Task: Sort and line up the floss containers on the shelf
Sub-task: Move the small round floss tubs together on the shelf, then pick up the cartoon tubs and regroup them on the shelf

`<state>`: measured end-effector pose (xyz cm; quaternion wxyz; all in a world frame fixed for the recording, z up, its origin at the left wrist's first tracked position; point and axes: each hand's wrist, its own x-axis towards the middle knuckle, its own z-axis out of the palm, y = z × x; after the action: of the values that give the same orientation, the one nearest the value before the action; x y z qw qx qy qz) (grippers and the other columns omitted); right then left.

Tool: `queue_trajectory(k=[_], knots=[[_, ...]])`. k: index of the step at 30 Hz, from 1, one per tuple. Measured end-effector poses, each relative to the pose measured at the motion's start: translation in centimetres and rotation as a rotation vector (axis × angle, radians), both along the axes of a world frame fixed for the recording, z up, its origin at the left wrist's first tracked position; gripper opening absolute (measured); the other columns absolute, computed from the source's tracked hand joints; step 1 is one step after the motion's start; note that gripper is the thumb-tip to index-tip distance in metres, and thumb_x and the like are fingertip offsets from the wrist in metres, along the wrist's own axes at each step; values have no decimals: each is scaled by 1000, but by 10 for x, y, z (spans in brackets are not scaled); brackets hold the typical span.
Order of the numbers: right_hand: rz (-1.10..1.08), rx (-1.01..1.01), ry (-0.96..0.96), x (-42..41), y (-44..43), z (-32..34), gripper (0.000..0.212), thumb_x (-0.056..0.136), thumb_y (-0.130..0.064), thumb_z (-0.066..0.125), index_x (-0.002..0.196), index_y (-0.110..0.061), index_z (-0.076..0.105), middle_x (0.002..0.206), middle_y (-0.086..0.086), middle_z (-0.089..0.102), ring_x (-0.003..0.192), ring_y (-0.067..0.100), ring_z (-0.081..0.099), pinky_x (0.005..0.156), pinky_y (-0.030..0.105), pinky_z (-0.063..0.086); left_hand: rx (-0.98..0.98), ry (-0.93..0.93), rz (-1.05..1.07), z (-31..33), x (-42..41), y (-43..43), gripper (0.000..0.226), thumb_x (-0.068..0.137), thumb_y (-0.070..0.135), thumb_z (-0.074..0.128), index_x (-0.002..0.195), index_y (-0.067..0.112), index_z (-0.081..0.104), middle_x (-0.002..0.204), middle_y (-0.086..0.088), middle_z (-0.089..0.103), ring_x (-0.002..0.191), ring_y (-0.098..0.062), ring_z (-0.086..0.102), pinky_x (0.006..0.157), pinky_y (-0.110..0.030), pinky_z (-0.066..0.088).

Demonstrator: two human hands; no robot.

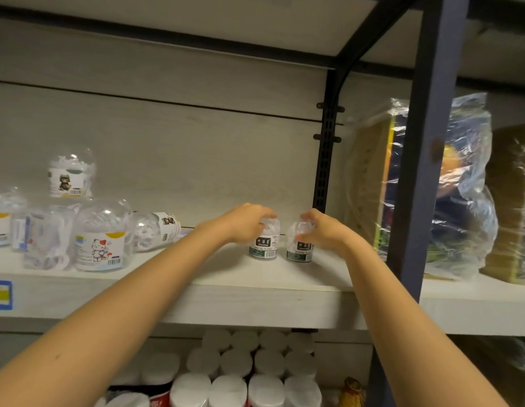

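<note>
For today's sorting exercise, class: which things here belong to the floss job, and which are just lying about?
Job: left green-label jar in left hand; right green-label jar in right hand; cartoon-label jars; shelf.
Lying about: wrapped packs; white-lidded tubs.

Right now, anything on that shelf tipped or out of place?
Yes: one clear floss container lies on its side right of the cat-label container. Left green-label container and right green-label container, gripped by left hand and right hand, stand upright.
</note>
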<state>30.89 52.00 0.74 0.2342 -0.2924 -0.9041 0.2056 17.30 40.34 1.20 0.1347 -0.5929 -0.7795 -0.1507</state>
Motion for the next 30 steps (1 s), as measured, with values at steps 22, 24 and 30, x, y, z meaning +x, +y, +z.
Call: queue_trajectory(k=[22,24,30], knots=[[278,301,429,11,-148,-27,8,82,-38,59,74,-39,57,66,-14,63,64,3,60,60,22,50,607,-94,14,-34,12,-178,16,90,22,52,91,24,68,63,17,54,64,-9,52,65,-28,45],[333,269,394,-4,-172,-34,8,81,-38,58,73,-36,60,65,-14,64,68,0,59,58,19,48,635,-140,32,-47,1,-211,14,89,21,55,91,25,68,69,16,61,68,-10,57,66,-27,47],[399,188,513,-66,-225,-42,9,82,-24,65,90,-29,61,84,-12,64,77,4,59,65,18,47,726,-214,31,-59,-44,-290,15,82,29,53,84,29,68,75,10,65,64,-14,56,63,-33,48]])
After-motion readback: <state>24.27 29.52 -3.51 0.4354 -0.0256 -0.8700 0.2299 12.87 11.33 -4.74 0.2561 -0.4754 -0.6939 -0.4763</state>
